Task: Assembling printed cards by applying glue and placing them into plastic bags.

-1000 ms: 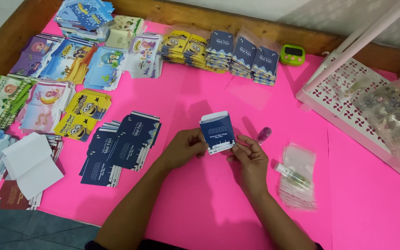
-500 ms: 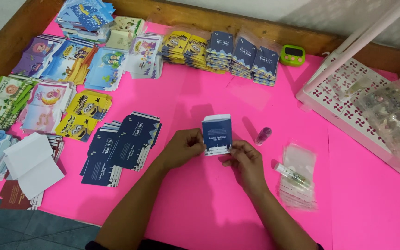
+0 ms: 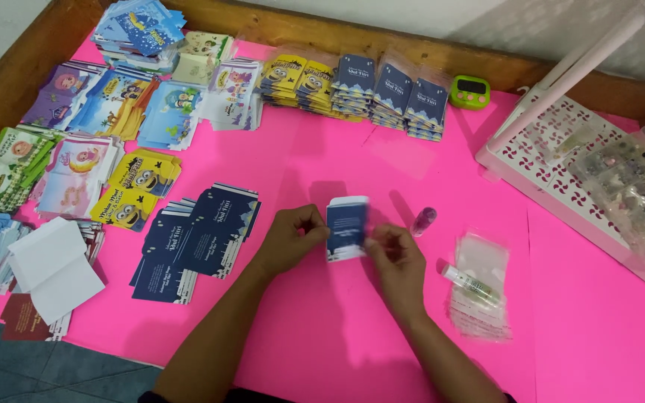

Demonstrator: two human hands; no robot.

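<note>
Head view: the left hand (image 3: 290,239) and right hand (image 3: 393,257) both pinch 1 small dark-blue envelope (image 3: 346,228), held upright just above the middle of the pink table cover (image 3: 322,336), the left fingers closed on its left edge and the right fingers closed on its right edge. To the left lies a fanned pile of matching dark-blue envelopes (image 3: 195,239); to the right lie a small pink-capped bottle (image 3: 424,221) and a stack of clear plastic sleeves (image 3: 479,287) with a glue tube (image 3: 470,283) on top. A white lattice basket (image 3: 561,179) stands at far right.
</note>
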